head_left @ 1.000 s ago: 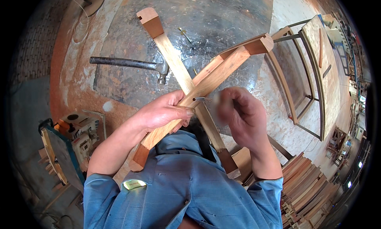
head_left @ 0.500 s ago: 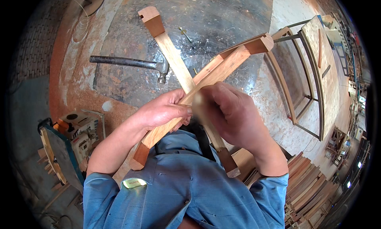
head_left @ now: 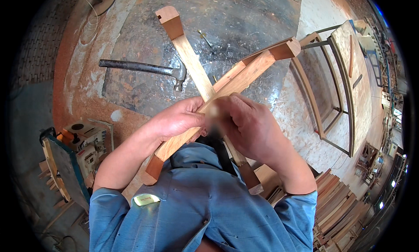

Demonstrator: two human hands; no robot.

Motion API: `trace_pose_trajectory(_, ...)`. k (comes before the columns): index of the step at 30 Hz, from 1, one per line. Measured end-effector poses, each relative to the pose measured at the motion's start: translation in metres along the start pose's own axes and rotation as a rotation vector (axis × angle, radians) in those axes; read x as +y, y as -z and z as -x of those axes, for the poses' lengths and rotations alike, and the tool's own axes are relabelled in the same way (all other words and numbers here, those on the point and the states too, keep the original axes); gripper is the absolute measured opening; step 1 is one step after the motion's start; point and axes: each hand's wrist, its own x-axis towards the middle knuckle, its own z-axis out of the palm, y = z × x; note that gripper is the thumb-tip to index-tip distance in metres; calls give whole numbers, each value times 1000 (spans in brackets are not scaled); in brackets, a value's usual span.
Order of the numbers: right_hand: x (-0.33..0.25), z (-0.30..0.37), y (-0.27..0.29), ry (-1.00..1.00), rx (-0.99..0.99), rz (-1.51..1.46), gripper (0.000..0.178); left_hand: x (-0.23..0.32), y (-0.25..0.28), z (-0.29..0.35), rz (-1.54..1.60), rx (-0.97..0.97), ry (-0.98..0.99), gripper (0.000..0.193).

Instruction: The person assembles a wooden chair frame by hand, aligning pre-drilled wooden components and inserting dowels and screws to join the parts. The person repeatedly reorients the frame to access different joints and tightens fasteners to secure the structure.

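Two pale wooden bars with darker reddish end blocks cross each other in an X, making a wooden cross frame (head_left: 251, 73). Beside the crossing, my left hand (head_left: 176, 119) is closed around one bar, its thumb lying on top. My right hand (head_left: 251, 127) is at the crossing with its fingers curled together; the fingertips are blurred, and whatever they hold cannot be made out. One bar end rests near my blue shirt (head_left: 183, 199). Beyond my hands, a claw hammer (head_left: 135, 67) with a dark handle lies on the worn grey work surface (head_left: 131, 88).
A small brass-coloured piece with a dark shank (head_left: 204, 38) lies beyond the frame. At the right stands a wooden frame (head_left: 307, 92) by a pale panel. Stacked wooden strips (head_left: 340, 208) are at the lower right. A machine (head_left: 83, 143) stands at the left.
My right hand has shifted slightly down and to the left at the crossing. My left hand keeps its hold, and the hammer has not moved.
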Motion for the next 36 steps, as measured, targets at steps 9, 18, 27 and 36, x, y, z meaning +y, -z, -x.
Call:
trace_pose_trajectory(9,-7,1,-3,-20,50,129,20,-2,2,-2,-21,-13,1,27)
trace_pose_trajectory(18,-4,1,-3,83,132,125,20,4,-1,3,47,0,32,27)
trace_pose_trajectory(27,3,3,-10,42,163,-32,23,-1,4,1,309,89,17,24)
trace_pose_trajectory(36,-3,0,-13,36,165,107,28,2,4,-4,232,137,15,27)
